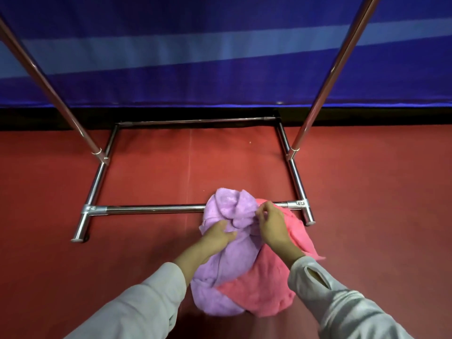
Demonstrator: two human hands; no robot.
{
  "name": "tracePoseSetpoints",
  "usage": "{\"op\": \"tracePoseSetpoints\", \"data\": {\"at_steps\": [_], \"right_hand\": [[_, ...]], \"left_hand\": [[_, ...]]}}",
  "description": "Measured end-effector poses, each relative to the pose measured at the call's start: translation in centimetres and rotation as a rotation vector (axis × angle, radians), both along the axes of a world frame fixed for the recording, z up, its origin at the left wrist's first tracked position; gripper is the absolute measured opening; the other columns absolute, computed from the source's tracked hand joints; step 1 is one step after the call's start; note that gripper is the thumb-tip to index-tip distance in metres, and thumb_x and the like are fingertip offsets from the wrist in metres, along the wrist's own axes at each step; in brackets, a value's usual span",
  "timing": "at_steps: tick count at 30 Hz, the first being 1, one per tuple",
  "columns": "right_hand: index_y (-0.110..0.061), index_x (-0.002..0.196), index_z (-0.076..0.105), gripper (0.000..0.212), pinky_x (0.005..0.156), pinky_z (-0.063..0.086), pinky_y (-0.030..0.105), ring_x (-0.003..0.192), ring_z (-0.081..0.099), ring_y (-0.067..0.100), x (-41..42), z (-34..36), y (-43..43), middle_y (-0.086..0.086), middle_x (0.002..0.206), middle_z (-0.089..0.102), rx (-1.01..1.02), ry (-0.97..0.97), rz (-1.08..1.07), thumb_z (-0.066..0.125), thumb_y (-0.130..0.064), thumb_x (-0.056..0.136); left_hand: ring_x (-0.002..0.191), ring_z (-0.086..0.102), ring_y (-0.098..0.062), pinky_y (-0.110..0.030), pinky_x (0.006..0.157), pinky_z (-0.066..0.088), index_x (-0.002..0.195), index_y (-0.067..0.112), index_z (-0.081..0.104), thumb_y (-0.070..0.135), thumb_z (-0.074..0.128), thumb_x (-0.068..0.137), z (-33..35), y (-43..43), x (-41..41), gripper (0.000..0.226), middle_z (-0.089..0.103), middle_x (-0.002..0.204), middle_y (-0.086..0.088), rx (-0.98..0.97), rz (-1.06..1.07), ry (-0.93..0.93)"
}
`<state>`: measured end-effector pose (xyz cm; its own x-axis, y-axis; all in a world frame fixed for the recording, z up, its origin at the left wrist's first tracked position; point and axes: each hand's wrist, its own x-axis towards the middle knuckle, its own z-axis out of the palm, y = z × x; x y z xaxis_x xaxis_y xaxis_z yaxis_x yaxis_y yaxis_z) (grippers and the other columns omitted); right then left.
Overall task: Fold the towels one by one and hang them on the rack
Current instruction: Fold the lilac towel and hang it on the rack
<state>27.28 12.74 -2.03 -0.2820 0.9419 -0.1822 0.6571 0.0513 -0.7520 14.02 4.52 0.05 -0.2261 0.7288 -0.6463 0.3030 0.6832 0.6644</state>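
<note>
Two towels, bunched together: I count one purple towel (220, 285) and one pink towel (264, 289) touching its right side. The bundle sits in front of the rack's (156, 208) near base bar, covering that bar's right end. Left hand (219, 234) grips a purple fold, fingers curled in. Right hand (271, 223) pinches purple cloth at the top. One rack, two slanted uprights, four base bars. Red floor (146, 167) shows inside the base and left of the bundle.
</note>
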Motion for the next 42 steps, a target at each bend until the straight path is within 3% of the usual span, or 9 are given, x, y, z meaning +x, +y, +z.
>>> {"op": "tracePoseSetpoints", "data": {"at_steps": [3, 5, 11, 14, 20, 24, 32, 38, 42], "right_hand": [[-0.020, 0.078, 0.039, 0.028, 0.069, 0.039, 0.031, 0.064, 0.041, 0.007, -0.9, 2.7, -0.2, -0.002, 0.071, 0.045, -0.111, 0.363, -0.128, 0.044, -0.002, 0.098], [-0.019, 0.080, 0.041, 0.026, 0.067, 0.038, 0.018, 0.062, 0.041, -0.002, -1.6, 5.5, -0.1, -0.005, 0.074, 0.043, -0.101, 0.480, -0.122, 0.044, -0.001, 0.099], [-0.021, 0.080, 0.047, 0.024, 0.056, 0.033, 0.015, 0.053, 0.036, -0.001, -1.9, 13.5, 0.2, -0.011, 0.062, 0.041, -0.005, 0.674, -0.150, 0.049, -0.005, 0.098], [-0.021, 0.079, 0.048, 0.024, 0.060, 0.034, 0.018, 0.055, 0.037, 0.000, -2.0, 17.7, -0.6, -0.007, 0.063, 0.041, 0.036, 0.734, -0.157, 0.050, -0.005, 0.096], [-0.019, 0.076, 0.048, 0.024, 0.057, 0.037, 0.017, 0.057, 0.042, 0.003, -1.9, 28.1, -3.2, -0.004, 0.066, 0.047, 0.128, 0.744, -0.096, 0.052, -0.004, 0.095], [-0.019, 0.076, 0.053, 0.020, 0.082, 0.049, 0.043, 0.080, 0.053, 0.017, -1.8, 33.1, -5.9, 0.000, 0.079, 0.058, 0.090, 0.701, -0.044, 0.055, -0.008, 0.093], [-0.019, 0.096, 0.063, 0.012, 0.064, 0.051, 0.022, 0.084, 0.062, 0.008, -0.4, 41.9, -12.8, -0.007, 0.092, 0.066, -0.025, 0.916, 0.186, 0.057, -0.029, 0.095], [-0.018, 0.092, 0.069, 0.018, 0.070, 0.049, 0.015, 0.080, 0.062, 0.007, -0.1, 43.6, -13.2, -0.008, 0.085, 0.071, 0.260, 0.827, 0.125, 0.055, -0.007, 0.094], [-0.019, 0.085, 0.071, 0.022, 0.077, 0.051, 0.027, 0.081, 0.063, 0.011, 0.2, 43.5, -13.1, -0.003, 0.083, 0.073, 0.261, 0.884, 0.021, 0.056, -0.005, 0.092]], "left_hand": [[0.129, 0.043, -0.020, -0.031, 0.106, 0.037, 0.143, 0.017, 0.033, 0.018, 0.074, 0.079, 1.4, 0.3, -0.2, 0.076, 0.041, 0.139, -0.004, 0.131, 0.127, -0.006], [0.125, 0.050, -0.020, -0.037, 0.104, 0.043, 0.138, 0.021, 0.040, 0.040, 0.081, 0.055, 2.6, 0.9, -0.2, 0.094, 0.049, 0.139, -0.004, 0.280, 0.172, -0.072], [0.062, 0.051, -0.008, -0.025, 0.064, 0.043, 0.081, 0.016, 0.061, 0.029, 0.074, 0.081, 9.8, 0.5, -1.3, 0.018, 0.061, 0.070, 0.001, 0.551, 0.146, -0.032], [0.050, 0.037, -0.008, -0.026, 0.055, 0.033, 0.070, 0.011, 0.055, 0.023, 0.062, 0.092, 14.5, -0.1, -1.6, 0.026, 0.044, 0.052, 0.009, 0.671, 0.228, 0.010], [0.070, 0.050, -0.012, -0.023, 0.066, 0.042, 0.076, 0.013, 0.062, 0.013, 0.055, 0.095, 26.6, -1.6, -0.5, 0.020, 0.060, 0.075, -0.001, 0.878, 0.424, -0.086], [0.073, 0.059, -0.018, -0.030, 0.074, 0.048, 0.075, 0.013, 0.063, 0.016, 0.056, 0.094, 34.7, -2.9, 1.2, 0.020, 0.065, 0.080, -0.008, 0.922, 0.558, -0.316], [0.063, 0.062, -0.019, -0.025, 0.057, 0.054, 0.079, -0.002, 0.060, 0.010, 0.055, 0.095, 43.5, -6.4, 0.6, 0.021, 0.064, 0.075, -0.013, 0.955, 0.666, -0.544], [0.067, 0.058, -0.014, -0.019, 0.056, 0.055, 0.078, 0.007, 0.049, -0.005, 0.048, 0.095, 44.9, -8.6, 0.4, 0.021, 0.054, 0.077, -0.009, 1.037, 0.650, -0.619], [0.089, 0.063, -0.020, -0.029, 0.080, 0.053, 0.117, -0.003, 0.052, -0.006, 0.049, 0.094, 43.5, -9.7, 1.0, 0.024, 0.063, 0.105, -0.017, 0.992, 0.638, -0.723]]}}
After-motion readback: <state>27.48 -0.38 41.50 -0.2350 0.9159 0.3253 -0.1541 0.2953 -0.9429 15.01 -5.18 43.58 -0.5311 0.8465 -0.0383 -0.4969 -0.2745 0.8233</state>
